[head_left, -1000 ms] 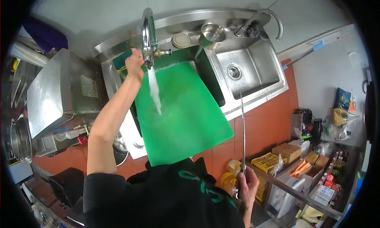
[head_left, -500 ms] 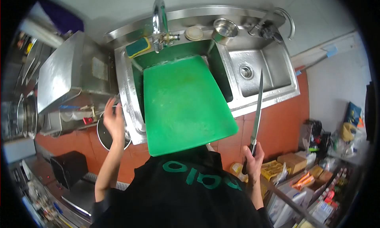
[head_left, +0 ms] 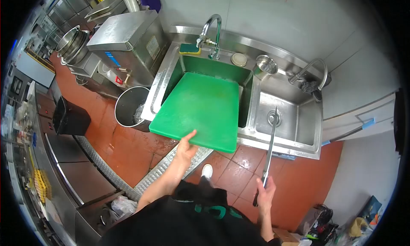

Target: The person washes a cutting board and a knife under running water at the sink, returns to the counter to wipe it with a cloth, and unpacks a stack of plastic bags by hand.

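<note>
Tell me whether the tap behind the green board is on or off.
Off, it appears: no water falls from the tap, and no stream lands on the green board.

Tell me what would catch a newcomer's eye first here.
A big green cutting board dominates, spread over the left sink basin, with the left hand at the board's near edge. Next comes the long knife in the right hand, its tip pointing toward the right basin.
</note>
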Demonstrator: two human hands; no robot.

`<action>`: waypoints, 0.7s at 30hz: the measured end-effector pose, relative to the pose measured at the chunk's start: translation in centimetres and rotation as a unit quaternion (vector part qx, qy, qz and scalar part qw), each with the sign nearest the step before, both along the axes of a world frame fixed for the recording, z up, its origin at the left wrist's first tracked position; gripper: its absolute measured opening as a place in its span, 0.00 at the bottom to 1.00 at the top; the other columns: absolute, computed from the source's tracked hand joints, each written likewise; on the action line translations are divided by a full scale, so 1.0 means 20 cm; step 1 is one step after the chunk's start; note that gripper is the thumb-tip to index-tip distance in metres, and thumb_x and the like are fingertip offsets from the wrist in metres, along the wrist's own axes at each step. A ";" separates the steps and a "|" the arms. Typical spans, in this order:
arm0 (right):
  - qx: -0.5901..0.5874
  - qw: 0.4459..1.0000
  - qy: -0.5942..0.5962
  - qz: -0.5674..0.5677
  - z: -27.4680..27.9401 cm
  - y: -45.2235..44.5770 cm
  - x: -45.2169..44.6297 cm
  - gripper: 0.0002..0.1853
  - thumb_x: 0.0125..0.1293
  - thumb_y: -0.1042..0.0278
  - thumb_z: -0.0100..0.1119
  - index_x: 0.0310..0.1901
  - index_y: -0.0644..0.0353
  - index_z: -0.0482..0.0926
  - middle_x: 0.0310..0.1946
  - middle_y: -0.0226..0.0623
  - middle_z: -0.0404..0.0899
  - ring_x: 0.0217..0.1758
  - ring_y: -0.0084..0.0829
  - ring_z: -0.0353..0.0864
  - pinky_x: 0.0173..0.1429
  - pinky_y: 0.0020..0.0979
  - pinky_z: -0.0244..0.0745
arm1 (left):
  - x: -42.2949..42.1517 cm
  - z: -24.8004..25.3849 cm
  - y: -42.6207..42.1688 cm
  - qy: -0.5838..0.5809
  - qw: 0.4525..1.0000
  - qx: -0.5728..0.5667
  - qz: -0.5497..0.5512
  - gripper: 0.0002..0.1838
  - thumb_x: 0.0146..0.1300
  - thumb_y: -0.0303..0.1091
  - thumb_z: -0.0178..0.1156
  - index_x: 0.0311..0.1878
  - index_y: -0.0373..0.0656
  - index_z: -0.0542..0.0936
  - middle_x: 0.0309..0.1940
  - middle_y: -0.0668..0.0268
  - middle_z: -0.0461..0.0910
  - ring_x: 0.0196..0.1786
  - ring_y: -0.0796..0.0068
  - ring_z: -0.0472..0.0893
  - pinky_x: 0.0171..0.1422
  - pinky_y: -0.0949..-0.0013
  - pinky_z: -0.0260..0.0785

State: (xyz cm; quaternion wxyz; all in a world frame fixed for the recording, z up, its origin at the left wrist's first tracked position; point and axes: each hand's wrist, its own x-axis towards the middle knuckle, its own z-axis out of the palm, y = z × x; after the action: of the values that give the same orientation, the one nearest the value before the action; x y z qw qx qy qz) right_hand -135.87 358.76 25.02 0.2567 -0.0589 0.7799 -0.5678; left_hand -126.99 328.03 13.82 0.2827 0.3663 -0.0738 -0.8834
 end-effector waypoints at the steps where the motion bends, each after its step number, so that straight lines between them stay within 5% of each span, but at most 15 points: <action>1: 0.004 1.000 -0.022 -0.020 0.00 0.04 0.02 0.10 0.64 0.68 0.59 0.33 0.59 0.68 0.14 0.27 0.66 0.12 0.18 0.65 0.15 0.22 0.60 | 0.02 -0.02 -0.02 -0.039 0.999 0.004 -0.018 0.24 0.56 0.24 0.65 0.56 0.39 0.70 0.52 0.58 0.74 0.58 0.61 0.73 0.66 0.58 0.66; 5: -0.013 0.997 -0.056 -0.060 -0.06 0.19 0.08 0.10 0.64 0.67 0.59 0.33 0.59 0.67 0.13 0.26 0.66 0.12 0.19 0.65 0.14 0.22 0.59 | 0.17 0.21 -0.13 -0.098 0.993 -0.013 -0.065 0.22 0.53 0.18 0.60 0.53 0.38 0.71 0.50 0.60 0.74 0.55 0.63 0.75 0.62 0.60 0.70; 13: -0.078 0.995 -0.022 0.052 -0.01 -0.16 0.05 0.09 0.64 0.71 0.59 0.34 0.59 0.68 0.16 0.26 0.67 0.13 0.17 0.65 0.16 0.21 0.60 | 0.75 1.31 -0.10 -0.205 0.976 -0.063 -0.048 0.23 0.48 0.24 0.58 0.51 0.35 0.70 0.45 0.54 0.75 0.48 0.58 0.78 0.56 0.54 0.73; 15: -0.115 0.989 0.007 0.089 0.08 -0.33 0.10 0.08 0.64 0.71 0.59 0.34 0.60 0.68 0.16 0.26 0.67 0.14 0.17 0.66 0.18 0.20 0.60 | 1.09 1.28 -0.17 -0.224 0.965 -0.135 0.010 0.20 0.45 0.29 0.58 0.44 0.34 0.74 0.41 0.52 0.76 0.44 0.58 0.79 0.50 0.56 0.76; 21: -0.180 0.970 0.082 0.140 0.26 -0.72 0.45 0.06 0.66 0.72 0.56 0.37 0.61 0.68 0.17 0.27 0.67 0.13 0.17 0.66 0.16 0.20 0.60 | 1.84 1.56 -0.15 -0.205 0.961 -0.083 0.166 0.21 0.46 0.29 0.56 0.45 0.30 0.74 0.35 0.54 0.77 0.32 0.59 0.81 0.40 0.59 0.79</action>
State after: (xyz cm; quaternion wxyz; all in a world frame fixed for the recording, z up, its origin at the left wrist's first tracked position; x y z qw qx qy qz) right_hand -126.81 344.40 30.22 0.2540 -0.2591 0.6675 -0.6502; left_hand -90.13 325.03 45.07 0.4334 0.5220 -0.1410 -0.7209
